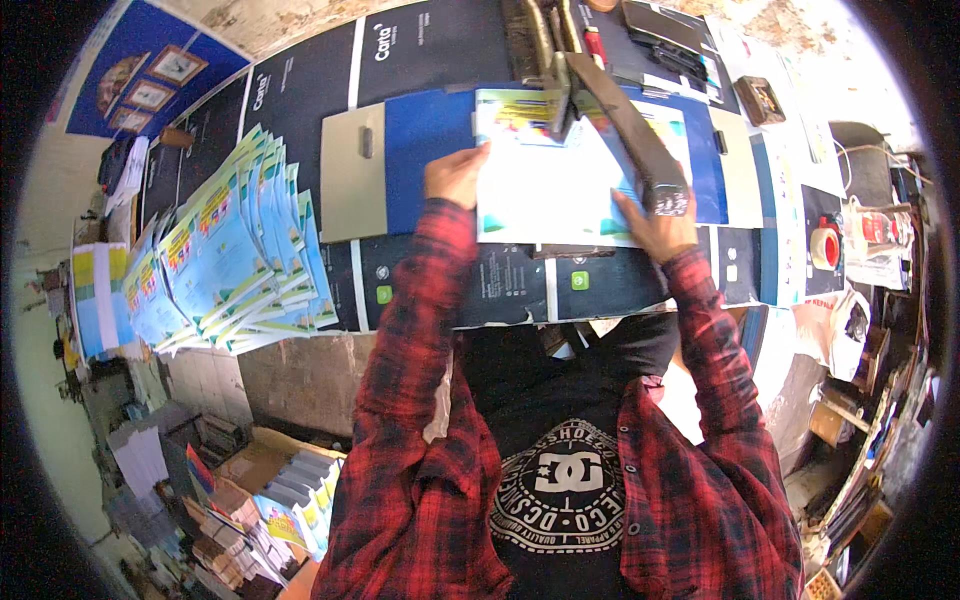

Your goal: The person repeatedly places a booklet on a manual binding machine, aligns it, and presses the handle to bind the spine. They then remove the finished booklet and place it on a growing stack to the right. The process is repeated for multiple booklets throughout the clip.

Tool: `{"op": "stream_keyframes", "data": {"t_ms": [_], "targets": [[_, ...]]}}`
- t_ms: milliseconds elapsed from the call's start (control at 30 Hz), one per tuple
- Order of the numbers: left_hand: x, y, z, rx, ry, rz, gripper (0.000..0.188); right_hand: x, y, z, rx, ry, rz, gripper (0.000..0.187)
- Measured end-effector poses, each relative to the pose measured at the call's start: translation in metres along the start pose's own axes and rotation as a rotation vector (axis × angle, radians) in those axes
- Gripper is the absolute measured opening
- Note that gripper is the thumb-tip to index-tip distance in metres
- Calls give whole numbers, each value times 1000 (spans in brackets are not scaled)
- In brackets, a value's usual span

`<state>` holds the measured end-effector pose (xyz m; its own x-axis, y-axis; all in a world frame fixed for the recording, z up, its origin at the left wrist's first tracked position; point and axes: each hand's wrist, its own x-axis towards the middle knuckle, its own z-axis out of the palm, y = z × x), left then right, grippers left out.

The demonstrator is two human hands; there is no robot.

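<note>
1. Left hand [453, 179], nearly closed, pinches the sheet [545, 190] at nine o'clock.
2. Right hand [661, 232], half-curled at four o'clock; grip unclear.
3. Apparently positioning the sheet beneath the lever [627, 135]; next calls for square alignment.

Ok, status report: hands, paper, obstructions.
Left fingers at left edge of printed paper; right fingers at its right side. Metal lever slants over paper.

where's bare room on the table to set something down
Bare dark table cover behind the blue panel, left of the metal lever tool; a narrow front strip between the plaid sleeves. Crowded: left, under fanned printed sheets, and back right, around the black case.
</note>
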<state>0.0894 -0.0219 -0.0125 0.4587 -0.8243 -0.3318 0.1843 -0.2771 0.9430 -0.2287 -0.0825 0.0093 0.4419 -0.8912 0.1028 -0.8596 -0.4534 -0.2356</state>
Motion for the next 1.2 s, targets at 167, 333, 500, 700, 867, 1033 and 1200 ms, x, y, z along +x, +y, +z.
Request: {"op": "stream_keyframes", "data": {"t_ms": [167,333,500,700,867,1033,1200], "targets": [[10,18,-80,-216,-46,-230,48,18,-44,47,161,105,-162,107],[-5,51,-91,-7,13,-344,47,25,-53,91,273,55,-83,113],[-7,53,-76,43,15,-347,47,26,-64,22,151,37,-96,92],[-6,51,-67,56,18,-315,50,27,-60,12,204,59,-83,88],[-5,43,-71,638,277,132,50,25,-60,18,228,62,-133,88],[-60,20,13,1158,-3,914,66,28,-54,34,290,96,-41,87],[-61,-5,30,1247,74,769,71,27,-59,26,253,61,-88,84]]}}
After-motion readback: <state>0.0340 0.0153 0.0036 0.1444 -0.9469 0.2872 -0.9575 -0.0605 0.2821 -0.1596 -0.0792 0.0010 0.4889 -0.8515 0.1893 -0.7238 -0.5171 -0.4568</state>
